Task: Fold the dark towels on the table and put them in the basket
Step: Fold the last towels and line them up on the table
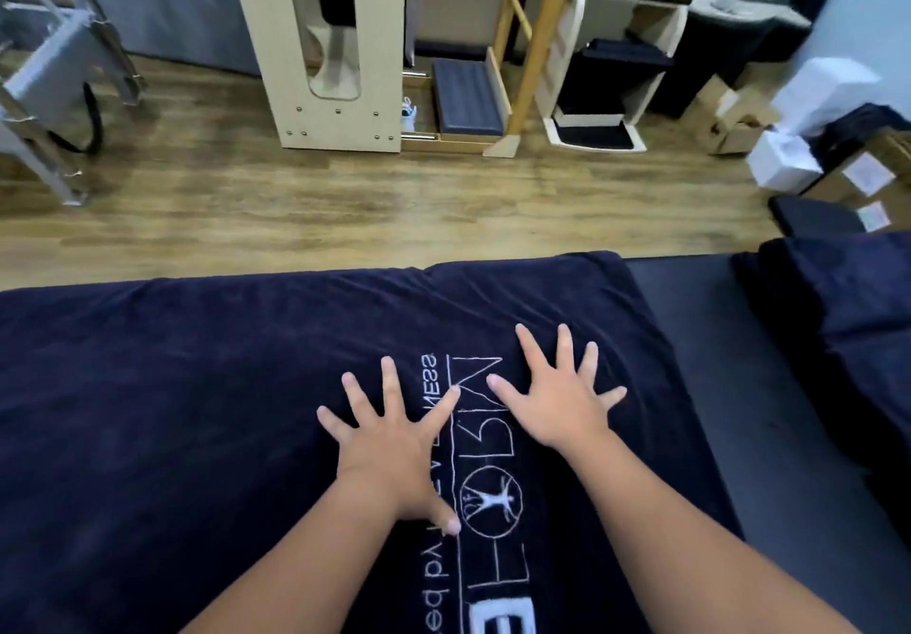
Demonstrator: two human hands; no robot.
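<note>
Wood-floored studio, dark padded worktop (pixel 690 318) | navy terry towel with white logo (pixel 197 411) spread flat on it | left hand (pixel 389 441) and right hand (pixel 557 401) splayed, pressing, likely smoothing before folding | basket unseen

2 hands, left hand (pixel 389 441), right hand (pixel 562 406), 2 dark towels, spread towel (pixel 197 411), bunched towel (pixel 838 308), 1 table (pixel 690 318)

Wood-plank floor (pixel 296 199) is spanning mid-frame. Pale wooden cabinet (pixel 325 41) with an oblong cutout is standing top centre, a wooden ladder (pixel 532 41) leaning beside it. Grey metal frame (pixel 54 81) is occupying upper left; white boxes (pixel 798 140) are sitting at right.
</note>
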